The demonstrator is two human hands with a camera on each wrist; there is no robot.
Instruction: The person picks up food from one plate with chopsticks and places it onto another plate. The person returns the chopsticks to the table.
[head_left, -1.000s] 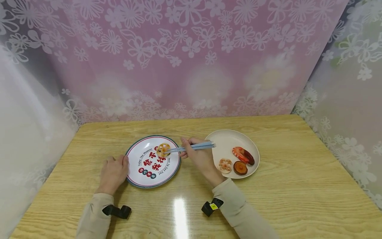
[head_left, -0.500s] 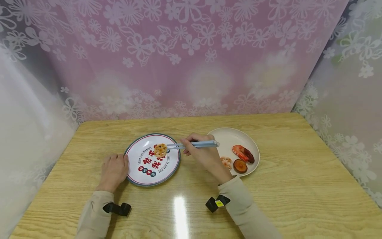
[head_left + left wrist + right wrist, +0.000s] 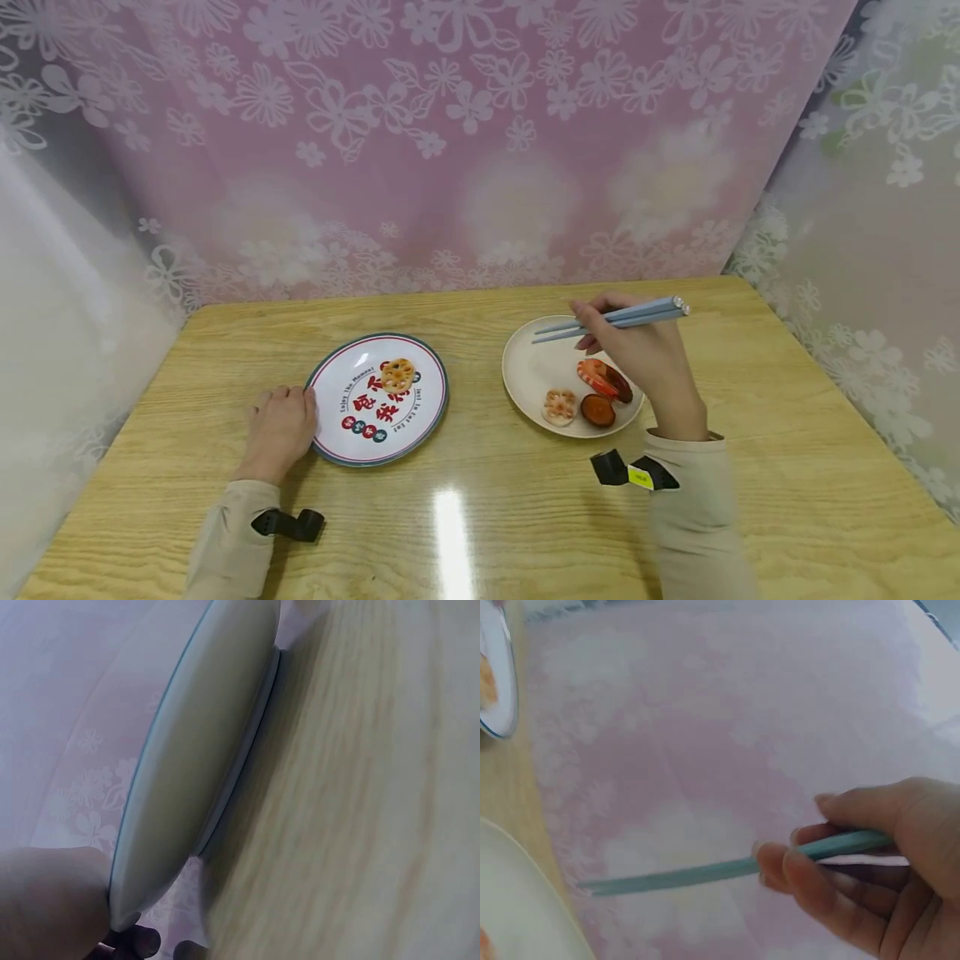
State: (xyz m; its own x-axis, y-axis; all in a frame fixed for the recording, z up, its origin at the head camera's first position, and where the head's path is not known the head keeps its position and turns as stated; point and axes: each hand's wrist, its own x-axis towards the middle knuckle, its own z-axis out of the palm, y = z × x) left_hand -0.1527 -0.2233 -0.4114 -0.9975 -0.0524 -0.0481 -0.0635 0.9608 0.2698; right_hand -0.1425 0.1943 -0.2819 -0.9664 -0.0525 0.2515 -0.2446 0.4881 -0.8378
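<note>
My right hand grips a pair of light blue chopsticks above the beige plate; their tips are close together with nothing between them. In the right wrist view the fingers curl round the chopsticks. My left hand holds the left rim of the white plate with red lettering. The left wrist view has the thumb on the upper rim and dark fingertips below it. On the white plate lies a browned lotus root slice.
Several food pieces lie on the beige plate: a paler lotus root slice, a shrimp, a round brown mushroom-like piece and a dark red piece. A floral curtain hangs behind the wooden table.
The chopsticks have let go of the browned lotus root slice, which stays on the white plate. My right hand has moved right, over the beige plate. My left hand stays at the rim.
</note>
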